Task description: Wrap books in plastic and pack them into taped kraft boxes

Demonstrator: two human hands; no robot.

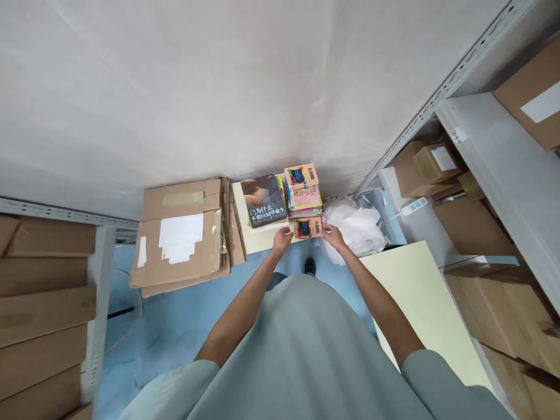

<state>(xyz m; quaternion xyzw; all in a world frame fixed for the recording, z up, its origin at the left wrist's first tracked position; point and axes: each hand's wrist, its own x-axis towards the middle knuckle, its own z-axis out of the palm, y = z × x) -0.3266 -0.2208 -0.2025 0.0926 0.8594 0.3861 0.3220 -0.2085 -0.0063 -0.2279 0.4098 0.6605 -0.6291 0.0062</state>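
Observation:
A small orange-pink book [308, 227] with a dark, multicoloured picture on its cover is at the front edge of the pale table, between my hands. My right hand [333, 235] pinches its right end. At the left end, the curled fingers of my left hand [283, 239] close on the edge; the exact contact is too small to see well. Just behind stands a stack of small books [305, 197], topped by another orange-pink book [301, 175] with a similar cover. To the left lies a pile of larger books under a dark-covered book [264, 201] with white Chinese lettering.
Flattened cardboard boxes [181, 230] are stacked on the table's left end. White plastic bags [354, 226] bunch up on the right, near a pale yellow tabletop [420, 303]. Shelving with cartons [44, 291] flanks both sides, and a power strip [413, 206] hangs on the right. A wall rises behind.

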